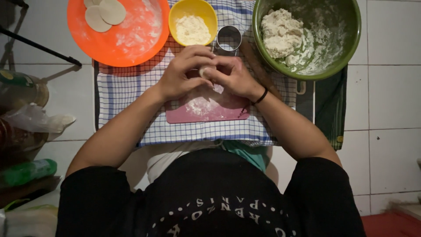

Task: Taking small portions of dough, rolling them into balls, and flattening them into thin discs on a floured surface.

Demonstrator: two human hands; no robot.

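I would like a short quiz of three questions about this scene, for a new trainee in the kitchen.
1. True or false: the orange plate holds flat round dough discs.
2. Which thing stands between the yellow bowl of flour and the green bowl? A) a glass jar B) a metal ring cutter C) a wooden spoon
3. What do the left hand and right hand hold together above the pink board?

Key
1. True; the discs lie at the plate's upper left.
2. B.
3. A small piece of dough, pressed between the fingers of both hands.
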